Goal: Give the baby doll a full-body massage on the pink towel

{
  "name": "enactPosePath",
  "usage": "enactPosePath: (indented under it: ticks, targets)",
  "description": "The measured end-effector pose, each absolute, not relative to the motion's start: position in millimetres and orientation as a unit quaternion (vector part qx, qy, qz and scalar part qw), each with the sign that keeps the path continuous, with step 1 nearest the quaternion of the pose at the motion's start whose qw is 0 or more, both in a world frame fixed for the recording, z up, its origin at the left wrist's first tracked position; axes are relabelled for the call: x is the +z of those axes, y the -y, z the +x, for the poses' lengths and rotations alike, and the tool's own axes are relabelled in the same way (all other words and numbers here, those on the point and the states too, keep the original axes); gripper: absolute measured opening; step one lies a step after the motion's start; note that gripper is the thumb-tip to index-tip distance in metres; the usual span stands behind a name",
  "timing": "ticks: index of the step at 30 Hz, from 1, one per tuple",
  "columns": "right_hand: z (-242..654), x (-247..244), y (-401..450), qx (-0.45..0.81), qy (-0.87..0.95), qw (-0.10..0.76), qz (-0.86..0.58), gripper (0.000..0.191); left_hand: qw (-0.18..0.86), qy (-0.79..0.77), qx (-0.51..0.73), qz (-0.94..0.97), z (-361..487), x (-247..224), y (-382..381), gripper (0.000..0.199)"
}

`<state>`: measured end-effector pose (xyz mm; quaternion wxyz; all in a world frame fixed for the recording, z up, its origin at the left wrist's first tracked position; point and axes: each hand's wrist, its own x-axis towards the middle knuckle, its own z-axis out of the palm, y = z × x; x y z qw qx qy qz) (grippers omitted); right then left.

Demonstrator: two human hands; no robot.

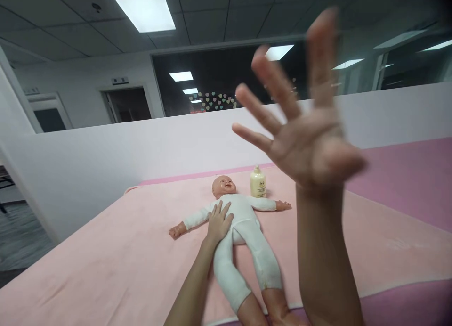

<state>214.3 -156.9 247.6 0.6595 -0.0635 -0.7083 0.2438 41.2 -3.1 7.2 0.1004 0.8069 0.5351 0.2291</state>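
White doll body point(243, 208): soft cloth, lightly creased over torso, arms and upper legs; head, hands and lower legs are smooth, tan and slightly glossy.
Doll position: on its back on the pink cover point(106, 250), head away from the wearer, arms stretched to both sides, legs slightly apart and pointing toward the wearer.
Pink cover surface: matte, fleece-like, with shallow creases at lower left and a pale border along the near edge.
Bottle point(258, 184): pale yellow, rounded shoulders, narrow top, dark print on the front; upright, just beyond the doll's arm. Contact with the arm cannot be told.
Partition point(169, 149): flat, smooth, white panel behind the cover.
Left hand point(219, 221): palm down on the doll's torso, fingers extended toward the chest, forearm rising from the lower edge of the view.
Left grip: flat and unclosed, resting on the cloth.
Right hand point(305, 140): raised above the cover, forearm near vertical, palm toward the wearer, outline blurred.
Right grip: wide, fingers fanned, holding nothing.
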Motion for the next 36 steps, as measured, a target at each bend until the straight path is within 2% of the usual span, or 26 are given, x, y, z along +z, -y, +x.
enactPosePath:
  ticks: [3, 7, 9, 11, 14, 17, 20, 23, 30, 34, 36]
  targets:
    - [204, 203, 94, 0.301, 0.658, 0.678, -0.128, 0.060, 0.088, -0.538, 0.218, 0.809, 41, 8, 7, 0.049]
    - [188, 95, 13, 0.350, 0.560, 0.679, -0.320, 0.028, 0.100, -0.541, 0.231, 0.802, 41, 10, 9, 0.049]
    - [183, 50, -6, 0.404, 0.512, 0.652, -0.386, 0.027, 0.108, -0.545, 0.234, 0.798, 43, 11, 8, 0.051]
    - [182, 23, -14, 0.415, 0.477, 0.660, -0.407, 0.027, 0.111, -0.569, 0.224, 0.783, 48, 11, 6, 0.056]
    - [185, 14, -15, 0.418, 0.444, 0.689, -0.392, 0.025, 0.112, -0.617, 0.207, 0.751, 55, 13, 0, 0.062]
    - [188, 17, -9, 0.415, 0.498, 0.662, -0.376, 0.016, 0.113, -0.635, 0.227, 0.730, 58, 12, -8, 0.060]
    - [188, 17, -1, 0.369, 0.635, 0.571, -0.368, 0.017, 0.101, -0.660, 0.288, 0.686, 55, 11, -13, 0.052]
    - [186, 15, 4, 0.256, 0.734, 0.485, -0.401, 0.025, 0.084, -0.672, 0.340, 0.653, 51, 10, -13, 0.044]
    - [182, 15, -3, 0.120, 0.748, 0.300, -0.580, 0.044, 0.078, -0.627, 0.394, 0.667, 50, 17, -2, 0.043]
    - [190, 7, -9, 0.114, 0.670, 0.299, -0.670, 0.060, 0.098, -0.534, 0.436, 0.718, 54, 23, 6, 0.039]
    - [197, 1, -12, 0.130, 0.659, 0.327, -0.665, 0.058, 0.142, -0.444, 0.420, 0.779, 57, 25, 8, 0.035]
